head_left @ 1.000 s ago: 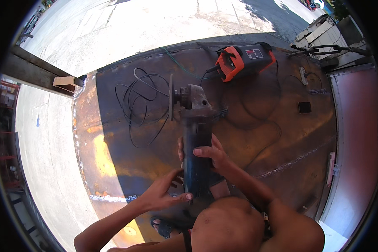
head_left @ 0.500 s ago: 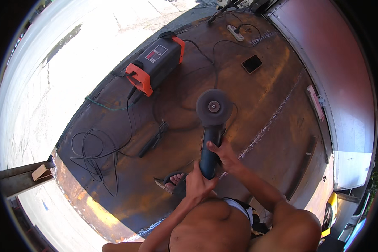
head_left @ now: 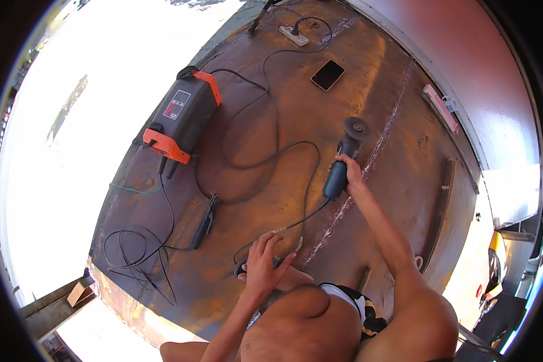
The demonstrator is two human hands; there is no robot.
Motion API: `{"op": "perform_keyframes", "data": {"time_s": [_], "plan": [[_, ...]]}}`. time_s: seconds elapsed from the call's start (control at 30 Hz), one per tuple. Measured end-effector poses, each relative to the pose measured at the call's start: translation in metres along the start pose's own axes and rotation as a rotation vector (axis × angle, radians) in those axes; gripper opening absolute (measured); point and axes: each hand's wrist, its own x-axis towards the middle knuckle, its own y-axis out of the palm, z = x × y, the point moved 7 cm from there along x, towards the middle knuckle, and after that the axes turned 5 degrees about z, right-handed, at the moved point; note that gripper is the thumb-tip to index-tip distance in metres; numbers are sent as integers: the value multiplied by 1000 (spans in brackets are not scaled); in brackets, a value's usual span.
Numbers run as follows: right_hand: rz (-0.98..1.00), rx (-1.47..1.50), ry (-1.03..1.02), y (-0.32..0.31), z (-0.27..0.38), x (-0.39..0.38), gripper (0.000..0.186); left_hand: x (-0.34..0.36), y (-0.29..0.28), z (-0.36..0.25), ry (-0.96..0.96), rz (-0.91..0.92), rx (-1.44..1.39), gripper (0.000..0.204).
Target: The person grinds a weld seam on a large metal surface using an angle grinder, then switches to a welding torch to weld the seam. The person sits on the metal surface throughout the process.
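Observation:
My right hand (head_left: pixel 353 175) is wrapped round the dark blue body of an angle grinder (head_left: pixel 335 181), near its head. The grinder's round disc (head_left: pixel 356 128) is at the far end, beside a rough pale weld seam (head_left: pixel 377 145) on the rusty metal sheet (head_left: pixel 277 199). A black cord (head_left: pixel 311 215) runs from the grinder's rear towards my left hand (head_left: pixel 263 259). That hand is over my foot, its fingers stretched and thumb apart, with nothing visible in its grasp. Whether its fingertips touch the cord, I cannot tell.
A black and orange welding machine (head_left: pixel 184 114) stands left, with an electrode holder (head_left: pixel 206 222) and coiled cable (head_left: pixel 136 250) nearer me. A phone (head_left: pixel 327 75) and white power strip (head_left: pixel 293 35) lie farther off. At the right are a pink box (head_left: pixel 440 107) and metal bar (head_left: pixel 438 217).
The grinder, held in both hands before, has moved right and away in my right hand alone. My left hand has let go of it and opened. The whole view has shifted.

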Motion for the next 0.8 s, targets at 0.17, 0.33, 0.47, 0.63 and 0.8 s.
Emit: {"op": "perform_keyframes", "data": {"time_s": [0.17,0.33,0.47,0.63,0.8], "plan": [[93,109,1,3,28,67,32,-37,-36,47,-217,-181,-15,42],[127,-206,106,-4,45,76,44,-59,-38,77,-323,-225,-79,36],[-53,-732,192,-19,61,49,69,-50,-37,71,-346,-197,-148,35],[36,-1042,278,-18,66,41,80,-38,-35,65,-338,-161,-200,33],[111,-1243,336,-24,68,45,94,-33,-43,61,-259,-143,-135,34]]}}
